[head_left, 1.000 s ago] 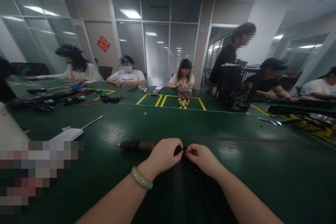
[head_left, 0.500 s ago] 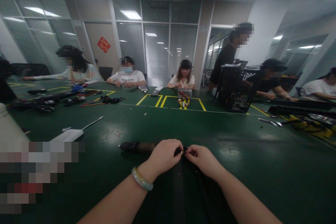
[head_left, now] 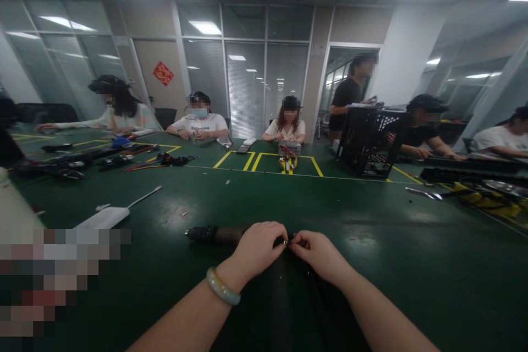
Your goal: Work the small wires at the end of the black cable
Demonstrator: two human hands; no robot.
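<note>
Near the frame's lower centre, the left hand (head_left: 260,244) pinched a shiny gold-coloured piece (head_left: 285,242); whether the right hand (head_left: 315,249), curled just beside it, gripped anything was unclear. Leftward lay a dark, cylindrical tool (head_left: 218,235).

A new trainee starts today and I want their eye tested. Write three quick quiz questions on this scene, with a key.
1. On which side is the bangle worn, left or right?
2. What colour is the small shiny piece at the tips of the left hand? a) blue b) gold c) green
3. True or false: the white device with a cable lies farther to the person's left than the dark cylindrical tool.

Key: 1. left; 2. b; 3. true.
</note>
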